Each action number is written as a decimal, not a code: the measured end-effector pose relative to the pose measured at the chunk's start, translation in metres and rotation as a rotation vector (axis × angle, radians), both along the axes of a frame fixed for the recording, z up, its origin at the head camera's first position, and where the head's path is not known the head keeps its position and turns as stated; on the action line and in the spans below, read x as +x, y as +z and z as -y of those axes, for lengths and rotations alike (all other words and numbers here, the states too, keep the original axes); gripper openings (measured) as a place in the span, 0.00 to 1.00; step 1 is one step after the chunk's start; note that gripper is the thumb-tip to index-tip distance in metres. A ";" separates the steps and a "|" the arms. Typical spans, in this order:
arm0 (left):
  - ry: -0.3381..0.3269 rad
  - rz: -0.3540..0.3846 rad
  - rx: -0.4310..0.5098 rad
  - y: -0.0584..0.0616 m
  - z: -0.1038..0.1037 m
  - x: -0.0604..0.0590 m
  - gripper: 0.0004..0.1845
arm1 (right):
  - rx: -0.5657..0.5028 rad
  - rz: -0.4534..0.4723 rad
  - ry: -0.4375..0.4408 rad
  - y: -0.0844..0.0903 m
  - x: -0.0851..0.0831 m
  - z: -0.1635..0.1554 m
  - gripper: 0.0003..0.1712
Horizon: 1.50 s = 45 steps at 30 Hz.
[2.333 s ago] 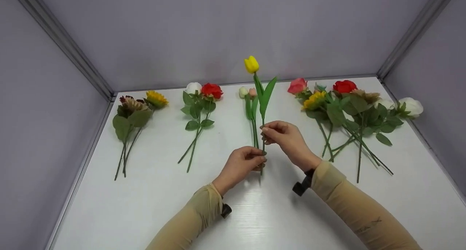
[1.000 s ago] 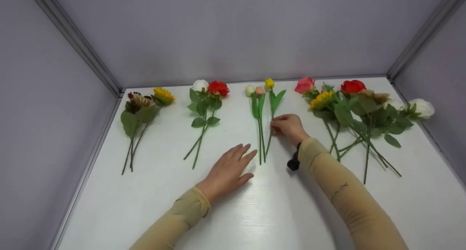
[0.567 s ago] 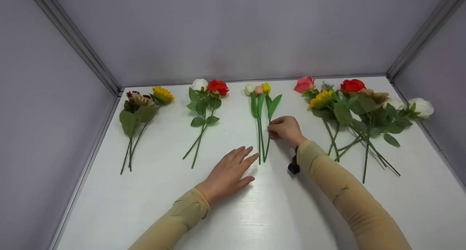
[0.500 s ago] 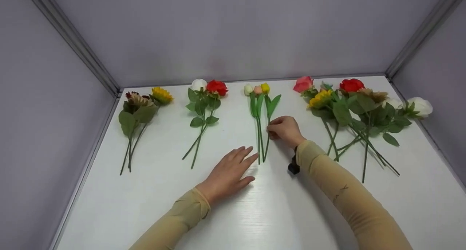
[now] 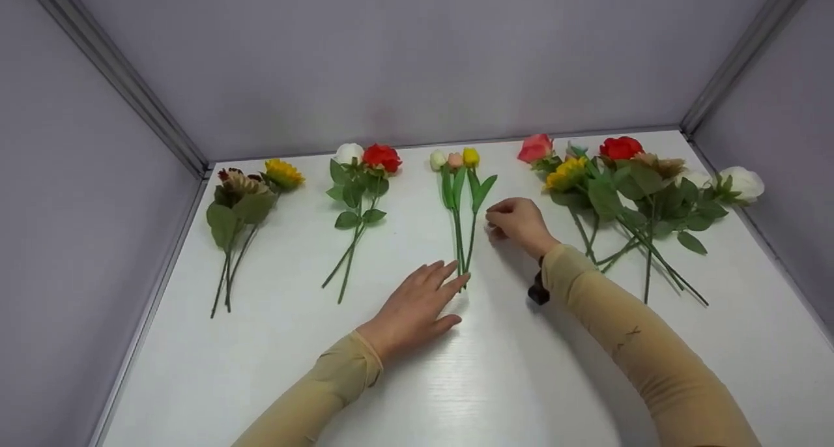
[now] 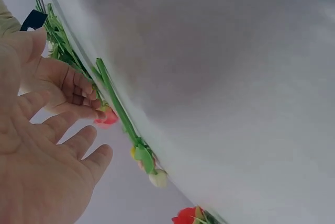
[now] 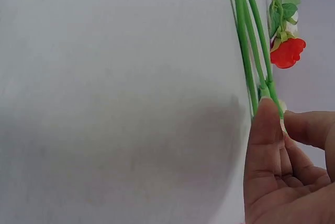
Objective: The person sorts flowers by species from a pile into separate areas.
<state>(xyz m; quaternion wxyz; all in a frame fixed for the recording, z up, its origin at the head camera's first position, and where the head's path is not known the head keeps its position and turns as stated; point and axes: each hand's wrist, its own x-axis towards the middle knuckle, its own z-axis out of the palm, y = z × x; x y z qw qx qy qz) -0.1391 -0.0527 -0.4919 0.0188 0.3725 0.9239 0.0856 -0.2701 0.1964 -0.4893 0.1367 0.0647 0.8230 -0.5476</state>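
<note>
Right hand just let go of the yellow tulip (fingers loosely curled, nothing in them). Tulip's lying middle of the bench, bloom near the back edge. Left hand's fingers are spread; decent gap before the roses.

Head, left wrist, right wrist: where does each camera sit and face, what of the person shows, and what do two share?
Head: on the head, facing forward and down at white, peach and yellow tulips on a white tabletop; left hand, right hand and beige-sleeved forearms show.
Left wrist: on that wrist, looking past the left fingers at the tulips; both hands and some sleeve show.
Right wrist: on that wrist, looking past the right fingers at green tulip stems; right hand only.
Shared: the tulip stems and right hand, in both wrist views.
</note>
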 end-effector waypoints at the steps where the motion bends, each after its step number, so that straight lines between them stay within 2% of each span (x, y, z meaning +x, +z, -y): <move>1: -0.003 -0.006 -0.009 0.001 -0.002 -0.001 0.37 | 0.006 -0.031 0.002 0.004 0.000 -0.004 0.19; 6: -0.050 -0.053 -0.032 0.007 -0.021 -0.006 0.39 | 0.004 -0.143 -0.005 0.025 0.002 -0.039 0.19; 11: -0.099 -0.048 -0.021 0.011 -0.049 -0.008 0.40 | 0.035 -0.178 -0.058 0.046 0.010 -0.089 0.25; 14: -0.134 -0.054 -0.029 0.012 -0.066 -0.007 0.40 | 0.137 -0.198 -0.066 0.053 0.014 -0.125 0.28; 16: -0.161 -0.067 -0.043 0.013 -0.078 -0.005 0.41 | 0.242 -0.220 -0.051 0.055 0.016 -0.150 0.27; 19: -0.194 -0.089 -0.075 0.013 -0.095 -0.003 0.41 | 0.397 -0.239 -0.024 0.053 0.020 -0.182 0.24; 23: -0.229 -0.113 -0.095 0.010 -0.117 0.002 0.41 | 0.525 -0.210 0.018 0.045 0.023 -0.211 0.23; 28: -0.277 -0.132 -0.110 0.005 -0.140 0.008 0.40 | 0.580 -0.171 0.045 0.034 0.025 -0.223 0.18; 31: -0.291 -0.140 -0.123 0.003 -0.146 0.011 0.41 | 0.589 -0.179 0.043 0.028 0.025 -0.221 0.17; 36: -0.298 -0.148 -0.120 -0.001 -0.147 0.015 0.41 | 0.594 -0.195 0.022 0.020 0.022 -0.215 0.17; 39: -0.294 -0.143 -0.121 -0.002 -0.145 0.015 0.40 | 0.612 -0.200 0.039 0.019 0.020 -0.212 0.21; 45: -0.295 -0.117 -0.123 -0.002 -0.143 0.013 0.40 | 0.637 -0.219 0.054 0.019 0.019 -0.210 0.22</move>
